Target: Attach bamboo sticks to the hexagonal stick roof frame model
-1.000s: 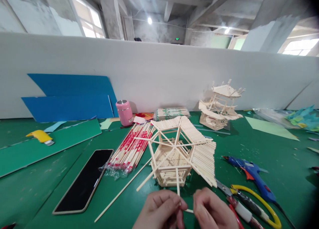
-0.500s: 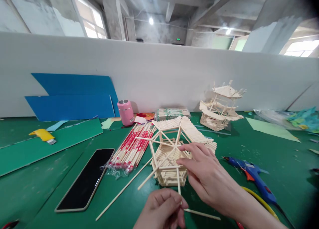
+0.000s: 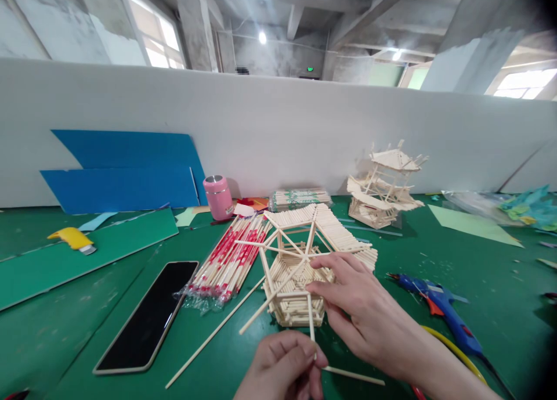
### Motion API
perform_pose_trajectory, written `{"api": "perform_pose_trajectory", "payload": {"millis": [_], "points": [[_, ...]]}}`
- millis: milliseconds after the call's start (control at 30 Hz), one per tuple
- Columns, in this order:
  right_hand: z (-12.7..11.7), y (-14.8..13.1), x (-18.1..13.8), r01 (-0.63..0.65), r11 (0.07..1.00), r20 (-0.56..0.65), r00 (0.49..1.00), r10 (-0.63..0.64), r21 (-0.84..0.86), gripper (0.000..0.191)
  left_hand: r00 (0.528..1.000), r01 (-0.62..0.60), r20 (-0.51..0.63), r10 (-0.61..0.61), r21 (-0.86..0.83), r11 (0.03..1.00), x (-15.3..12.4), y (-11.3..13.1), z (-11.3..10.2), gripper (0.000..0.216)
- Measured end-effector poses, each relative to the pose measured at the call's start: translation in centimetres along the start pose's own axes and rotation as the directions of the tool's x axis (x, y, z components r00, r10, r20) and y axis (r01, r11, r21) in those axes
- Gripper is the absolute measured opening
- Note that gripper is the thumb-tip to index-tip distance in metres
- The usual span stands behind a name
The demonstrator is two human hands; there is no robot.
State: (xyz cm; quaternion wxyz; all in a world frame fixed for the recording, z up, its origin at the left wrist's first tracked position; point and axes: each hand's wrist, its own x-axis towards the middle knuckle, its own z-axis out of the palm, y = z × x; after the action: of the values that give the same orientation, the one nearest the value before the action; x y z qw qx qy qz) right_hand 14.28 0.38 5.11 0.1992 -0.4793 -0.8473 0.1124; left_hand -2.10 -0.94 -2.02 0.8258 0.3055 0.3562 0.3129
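Note:
A hexagonal model made of thin wooden sticks (image 3: 304, 255) stands on the green table, partly roofed with stick panels. My right hand (image 3: 361, 307) reaches over its near right side, fingertips touching the frame and roof edge. My left hand (image 3: 282, 368) is low at the bottom edge, fingers pinched on one loose wooden stick (image 3: 352, 375) that lies out to the right on the table, close to a spoke of the model.
A phone (image 3: 148, 319) lies left, with a pack of red-printed chopsticks (image 3: 230, 260) and a long loose stick (image 3: 213, 333) beside it. A blue glue gun (image 3: 439, 304) lies to the right. A pink cup (image 3: 217, 197), a smaller stick model (image 3: 385, 191), blue boards (image 3: 122, 170) and a yellow cutter (image 3: 72, 238) sit farther back.
My right hand left the loose stick and reached forward onto the model's near right side. My left hand keeps its pinch on the stick. Between the last two frames little has moved.

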Motion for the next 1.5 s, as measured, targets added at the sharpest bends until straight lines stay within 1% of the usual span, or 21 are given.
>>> {"api": "perform_pose_trajectory", "payload": {"millis": [533, 700, 900, 1067, 1300, 1500], "points": [[0.08, 0.12, 0.03, 0.010, 1.000, -0.008, 1.000, -0.010, -0.008, 0.022, 0.999, 0.007, -0.041, -0.008, -0.013, 1.000, -0.10, 0.29, 0.36, 0.032], [0.02, 0.03, 0.07, 0.012, 1.000, -0.009, 1.000, -0.012, -0.005, 0.022, 0.999, 0.027, -0.033, -0.027, -0.001, 1.000, -0.13, 0.37, 0.32, 0.032], [0.00, -0.04, 0.20, 0.001, 1.000, 0.000, 1.000, -0.001, 0.002, 0.026, 0.999, 0.046, -0.030, -0.046, 0.010, 0.999, -0.03, 0.30, 0.22, 0.034], [-0.18, -0.15, 0.11, 0.001, 1.000, -0.013, 1.000, -0.001, -0.008, 0.025, 0.998, 0.054, -0.014, -0.054, 0.006, 0.999, 0.04, 0.25, 0.17, 0.034], [-0.31, -0.44, 0.39, -0.001, 1.000, -0.027, 1.000, 0.001, -0.011, 0.020, 0.998, 0.060, -0.031, -0.060, 0.006, 0.998, 0.29, -0.12, -0.02, 0.037], [0.01, -0.34, 0.49, -0.019, 0.999, -0.036, 0.999, 0.018, -0.027, 0.015, 0.999, 0.033, -0.022, -0.033, 0.010, 0.999, 0.18, -0.12, -0.07, 0.034]]}}
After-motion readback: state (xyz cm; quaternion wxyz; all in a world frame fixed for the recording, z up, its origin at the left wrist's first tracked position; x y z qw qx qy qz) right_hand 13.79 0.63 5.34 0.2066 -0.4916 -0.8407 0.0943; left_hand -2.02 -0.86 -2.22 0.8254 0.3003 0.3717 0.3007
